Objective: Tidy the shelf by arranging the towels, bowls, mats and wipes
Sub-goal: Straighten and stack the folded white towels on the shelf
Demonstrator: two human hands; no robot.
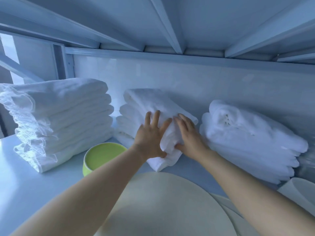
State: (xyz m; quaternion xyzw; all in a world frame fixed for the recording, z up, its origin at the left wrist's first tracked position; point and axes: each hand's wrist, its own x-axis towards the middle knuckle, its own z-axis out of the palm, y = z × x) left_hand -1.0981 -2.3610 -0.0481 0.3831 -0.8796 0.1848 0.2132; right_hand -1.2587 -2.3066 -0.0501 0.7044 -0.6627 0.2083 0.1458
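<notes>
A folded white towel point(148, 101) lies slanted over the middle stack of towels point(125, 123) on the white shelf point(15, 181). My left hand point(150, 136) lies on its left side with fingers spread and the thumb under its front edge. My right hand point(189, 133) presses flat on its right side, thumb tucked against the fold. A taller stack of white towels point(59, 120) stands at the left. A stack of fluffy white towels point(247, 138) lies at the right. A green bowl point(100, 156) sits in front of the left stack.
Round cream mats point(163, 206) lie at the shelf's front, under my forearms. A cream container point(300, 191) and a clear plastic pack point(306, 160) sit at the far right. The shelf above point(170, 23) hangs low overhead.
</notes>
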